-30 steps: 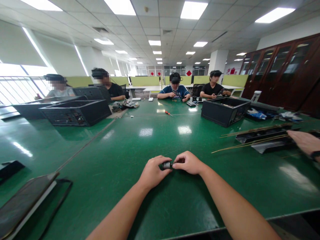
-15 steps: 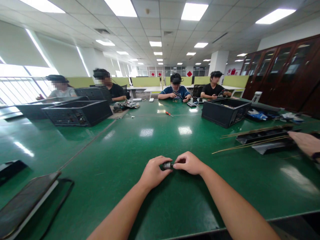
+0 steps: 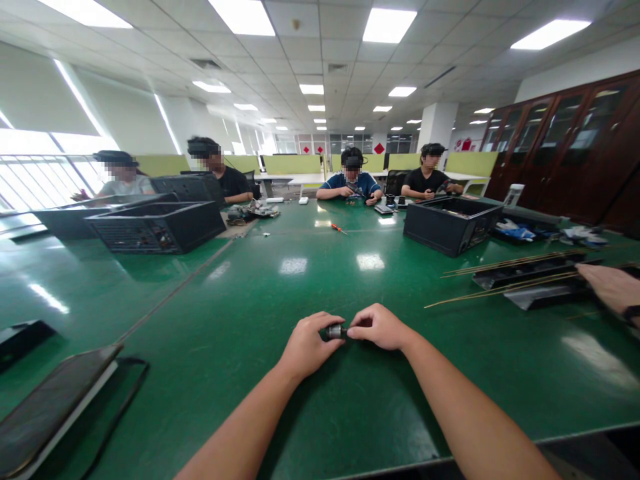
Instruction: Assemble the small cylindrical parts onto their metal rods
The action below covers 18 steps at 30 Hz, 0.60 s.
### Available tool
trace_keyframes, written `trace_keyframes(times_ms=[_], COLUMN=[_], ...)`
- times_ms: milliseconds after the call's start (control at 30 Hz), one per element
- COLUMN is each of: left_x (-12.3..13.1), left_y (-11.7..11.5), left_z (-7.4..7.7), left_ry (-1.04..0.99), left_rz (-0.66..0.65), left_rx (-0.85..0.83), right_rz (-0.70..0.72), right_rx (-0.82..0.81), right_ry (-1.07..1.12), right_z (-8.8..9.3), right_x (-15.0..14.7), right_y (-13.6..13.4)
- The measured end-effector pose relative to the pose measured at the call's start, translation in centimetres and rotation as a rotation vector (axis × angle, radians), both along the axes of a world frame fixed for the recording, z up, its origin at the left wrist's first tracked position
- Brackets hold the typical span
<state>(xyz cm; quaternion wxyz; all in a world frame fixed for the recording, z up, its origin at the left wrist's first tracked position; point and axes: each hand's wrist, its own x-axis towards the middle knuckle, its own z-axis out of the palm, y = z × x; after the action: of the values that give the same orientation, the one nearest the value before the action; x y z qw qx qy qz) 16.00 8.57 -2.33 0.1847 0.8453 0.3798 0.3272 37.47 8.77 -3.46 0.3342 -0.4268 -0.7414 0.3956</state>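
And we're at the near side of the green table [image 3: 240,287], where both hands are busy with one small metal cylinder [image 3: 335,331]! It lies sideways, silvery through the middle, right in front of the person. The left hand [image 3: 306,341] has it clamped between thumb and fingers, coming round from the left. At the other end, the right hand [image 3: 376,327] pinches, thumb against fingertips, on the narrow dark tip; whether a separate little part sits in that pinch is too small to tell. So the hands are just beside each other, bridged by the cylinder. Is it touching the tabletop? Cannot tell from here.

Out to the left, a flat dark folder [image 3: 60,403] lies on the table, a black strap [image 3: 120,419] curving off beside it. Over to the right, thin golden rods [image 3: 470,297] stretch across dark metal channels [image 3: 533,297], and a co-worker's hand [image 3: 610,287] is there at the edge of view, right by them. Straight ahead, well beyond the hands, a screwdriver [image 3: 337,228] with an orange-red handle! Open-topped dark boxes flank it, a left-hand box [image 3: 200,230] and a right-hand box [image 3: 433,230]. At the far side sits a person in blue [image 3: 367,183].
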Motion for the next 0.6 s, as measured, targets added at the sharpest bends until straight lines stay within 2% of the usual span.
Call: trace_keyframes(times_ms=[600], left_x=[-0.04], left_y=[-0.09], left_z=[0.06], left_ry=[0.025], left_rz=[0.021], left_rx=[0.01], right_rz=[-0.01], right_rx=[0.014], right_ry=[0.004], right_z=[-0.46], right_x=[0.21], right_y=[0.24])
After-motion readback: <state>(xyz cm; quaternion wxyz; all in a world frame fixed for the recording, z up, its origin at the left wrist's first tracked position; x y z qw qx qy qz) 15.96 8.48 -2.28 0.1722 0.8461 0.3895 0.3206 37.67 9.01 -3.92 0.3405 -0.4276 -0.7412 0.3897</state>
